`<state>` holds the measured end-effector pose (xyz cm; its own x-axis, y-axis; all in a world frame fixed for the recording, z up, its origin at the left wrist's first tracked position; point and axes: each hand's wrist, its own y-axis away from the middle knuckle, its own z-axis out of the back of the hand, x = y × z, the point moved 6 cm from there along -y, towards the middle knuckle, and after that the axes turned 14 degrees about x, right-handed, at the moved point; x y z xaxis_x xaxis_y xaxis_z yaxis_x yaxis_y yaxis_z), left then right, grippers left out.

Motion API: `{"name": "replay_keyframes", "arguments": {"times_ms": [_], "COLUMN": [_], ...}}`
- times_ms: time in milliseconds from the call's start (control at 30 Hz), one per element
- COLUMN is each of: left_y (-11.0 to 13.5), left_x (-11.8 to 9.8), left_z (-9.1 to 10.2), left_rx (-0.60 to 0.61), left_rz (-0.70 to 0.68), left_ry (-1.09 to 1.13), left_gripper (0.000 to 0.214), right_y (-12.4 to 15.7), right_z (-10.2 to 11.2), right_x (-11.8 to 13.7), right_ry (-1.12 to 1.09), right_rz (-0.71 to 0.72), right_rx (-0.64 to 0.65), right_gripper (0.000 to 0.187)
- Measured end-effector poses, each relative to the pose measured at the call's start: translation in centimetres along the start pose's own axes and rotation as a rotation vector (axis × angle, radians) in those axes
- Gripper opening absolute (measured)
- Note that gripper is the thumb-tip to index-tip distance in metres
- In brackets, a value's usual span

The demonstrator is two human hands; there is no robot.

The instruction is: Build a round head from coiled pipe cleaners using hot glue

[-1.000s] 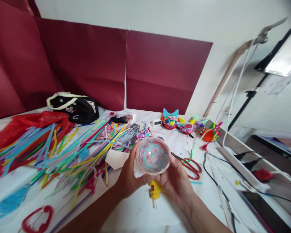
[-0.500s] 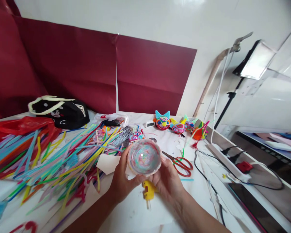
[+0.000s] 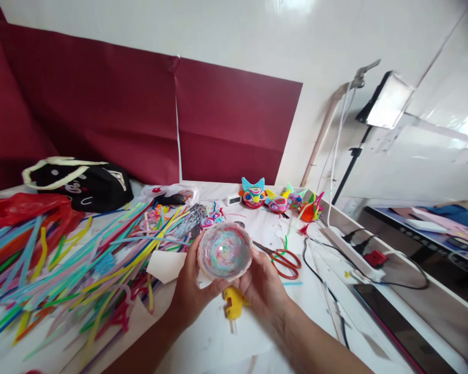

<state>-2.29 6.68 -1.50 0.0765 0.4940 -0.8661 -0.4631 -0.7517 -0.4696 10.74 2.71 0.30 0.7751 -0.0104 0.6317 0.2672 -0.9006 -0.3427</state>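
Observation:
Between my two hands is a small round bowl with swirls of pink, teal and white inside, its opening tipped toward me. My left hand grips its left side, thumb under the near rim. My right hand holds the right side, fingers curled round the wall. Below the bowl a yellow glue gun lies on the table, partly hidden by my right hand. Scissors with orange-red handles rest just right of the bowl.
Many coloured pipe cleaners spread over the left side beside a red plastic bag. A black bag stands behind. Colourful animal-face crafts sit at the back. A power strip, cables and a phone lie right, near a lamp.
The whole scene, my hands and the bowl included, has shifted slightly left in view, as the camera turned a little right. My grip on the bowl looks the same.

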Motion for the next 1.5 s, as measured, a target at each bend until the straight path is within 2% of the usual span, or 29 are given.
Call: {"name": "replay_keyframes", "arguments": {"times_ms": [233, 433, 633, 833, 967, 1167, 1267, 1500], "left_y": [0.1, 0.3, 0.6, 0.3, -0.3, -0.4, -0.2, -0.3], "left_x": [0.1, 0.4, 0.8, 0.7, -0.1, -0.2, 0.0, -0.1], "left_z": [-0.1, -0.2, -0.3, -0.6, -0.4, 0.0, 0.0, 0.6], "left_rx": [-0.018, -0.024, -0.029, 0.068, 0.072, 0.063, 0.083, 0.073], "left_rz": [0.017, 0.028, 0.062, 0.018, -0.048, -0.037, -0.043, -0.013], "left_ry": [0.014, -0.009, 0.000, 0.064, 0.075, 0.008, -0.044, -0.154], "left_gripper": [0.096, 0.094, 0.096, 0.102, 0.093, 0.061, 0.051, 0.038], "right_y": [-0.1, -0.2, -0.1, -0.3, -0.5, -0.3, -0.1, 0.5], "right_z": [-0.3, 0.3, 0.2, 0.2, 1.4, 4.7, 6.1, 7.7], "right_x": [0.1, 0.0, 0.1, 0.5, 2.2, 5.4, 6.6, 8.1], "right_ry": [-0.024, -0.054, -0.069, -0.111, -0.104, -0.074, -0.085, -0.145], "right_rz": [0.004, 0.005, 0.006, 0.025, 0.091, 0.234, 0.279, 0.349], "right_rx": [0.023, 0.018, 0.009, -0.024, -0.124, -0.298, -0.373, -0.476], "right_gripper": [0.028, 0.036, 0.033, 0.032, 0.035, 0.033, 0.030, 0.028]}}
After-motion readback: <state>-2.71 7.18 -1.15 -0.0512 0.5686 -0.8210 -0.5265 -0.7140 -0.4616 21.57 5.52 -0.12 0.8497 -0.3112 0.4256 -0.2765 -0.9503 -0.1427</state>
